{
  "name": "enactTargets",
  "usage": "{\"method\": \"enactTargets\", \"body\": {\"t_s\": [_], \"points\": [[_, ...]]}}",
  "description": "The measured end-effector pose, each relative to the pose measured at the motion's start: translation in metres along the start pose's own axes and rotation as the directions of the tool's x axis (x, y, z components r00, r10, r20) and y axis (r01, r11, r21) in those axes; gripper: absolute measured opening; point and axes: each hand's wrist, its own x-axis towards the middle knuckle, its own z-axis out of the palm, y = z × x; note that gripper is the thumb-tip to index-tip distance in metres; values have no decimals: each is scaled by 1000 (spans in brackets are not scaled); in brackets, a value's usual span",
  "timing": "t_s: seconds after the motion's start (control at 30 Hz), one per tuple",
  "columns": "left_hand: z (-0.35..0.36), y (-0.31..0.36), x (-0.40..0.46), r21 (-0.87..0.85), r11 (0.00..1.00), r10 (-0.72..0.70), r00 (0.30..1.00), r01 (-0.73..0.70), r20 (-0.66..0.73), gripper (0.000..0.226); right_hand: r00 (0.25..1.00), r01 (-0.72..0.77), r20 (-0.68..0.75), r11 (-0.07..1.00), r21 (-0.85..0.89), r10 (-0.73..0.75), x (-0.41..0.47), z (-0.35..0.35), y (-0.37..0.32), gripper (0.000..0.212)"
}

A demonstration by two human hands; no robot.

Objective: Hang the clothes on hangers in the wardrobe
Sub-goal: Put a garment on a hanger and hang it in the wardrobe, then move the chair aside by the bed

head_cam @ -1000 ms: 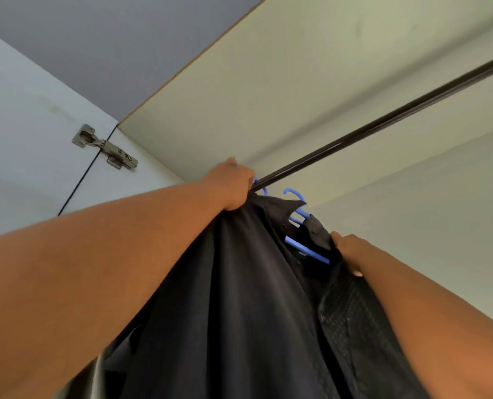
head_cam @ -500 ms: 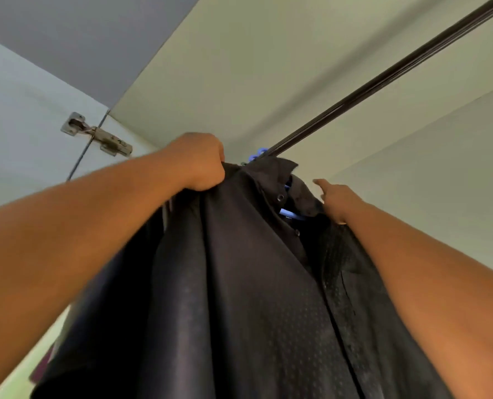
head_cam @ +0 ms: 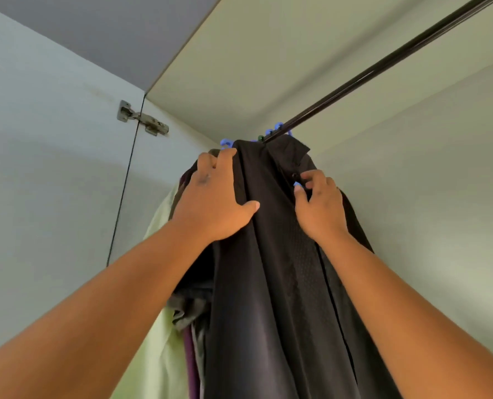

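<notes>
Under the rail [head_cam: 383, 63], both hands press the hanging black shirt [head_cam: 268, 283].

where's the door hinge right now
In the head view the metal hinge sits upper left, straddling the seam between the wardrobe door and its side panel, left of the left hand on the black shirt.

Hands: two, left hand [head_cam: 210, 203] and right hand [head_cam: 320, 205]
Rail: one dark rail [head_cam: 383, 61]
Door hinge: one [head_cam: 143, 122]
Black shirt: one [head_cam: 277, 269]
Blue hanger hooks [head_cam: 226, 144]: at least two
Other garments: several, count unclear
</notes>
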Motion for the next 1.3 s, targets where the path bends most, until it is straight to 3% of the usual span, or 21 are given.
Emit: {"method": "enactTargets", "body": {"t_s": [0.07,0.17,0.27,0.43,0.6,0.7,0.87,0.97,1.2,1.3], "points": [[-5,1,-23,-41,999,-26,999,25,-20,90,996,-73,-35,984,162,80,-27,-4,-22,27],[-11,-2,-58,-93,996,-13,997,5,-82,82,993,-105,-29,963,249,116,-80,-10,-48,25],[-20,-11,-91,2,997,70,984,-71,-166,69,997,-58,-37,972,226,68,-132,-12,-73,24],[-52,-26,-143,148,987,82,982,-57,-167,59,999,-36,13,994,106,35,-197,-17,-135,26],[-118,-63,-199,211,976,-29,994,52,-109,57,998,10,63,993,114,-17,-251,-23,-212,31],[-174,-86,-246,336,935,-102,994,112,-48,60,993,2,117,992,126,-17,-291,-22,-264,32],[-304,-123,-359,574,800,-231,973,178,21,59,960,-84,280,959,270,5,-377,-28,-390,32],[-398,-144,-426,705,673,-325,946,223,10,58,902,-174,431,896,409,-22,-434,-40,-481,33],[-603,-165,-543,900,294,-516,846,321,-133,58,772,-260,598,753,604,-214,-560,-74,-691,35],[-674,-168,-599,923,137,-576,787,359,-221,58,681,-307,658,690,655,-322,-609,-86,-769,35]]}}
